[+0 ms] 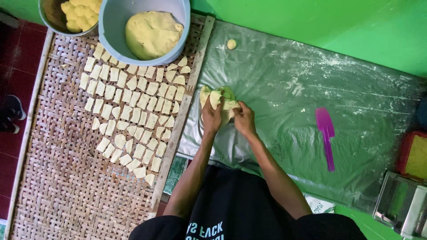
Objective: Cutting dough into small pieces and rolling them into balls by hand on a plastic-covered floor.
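Yellow dough [221, 101] pinched between left hand [211, 118] and right hand [244, 118] — both grasping it, pressing it together over the floured plastic sheet [356, 89].

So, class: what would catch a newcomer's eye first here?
Rows of pale cut dough pieces on the woven bamboo tray at left. At centre, both hands, left hand and right hand, press a yellow-green dough lump; a purple plastic spatula lies to the right on the floured plastic sheet.

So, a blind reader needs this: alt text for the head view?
Both hands, left hand and right hand, press a lump of dough on a floured plastic sheet. Cut dough pieces cover a woven tray to the left.
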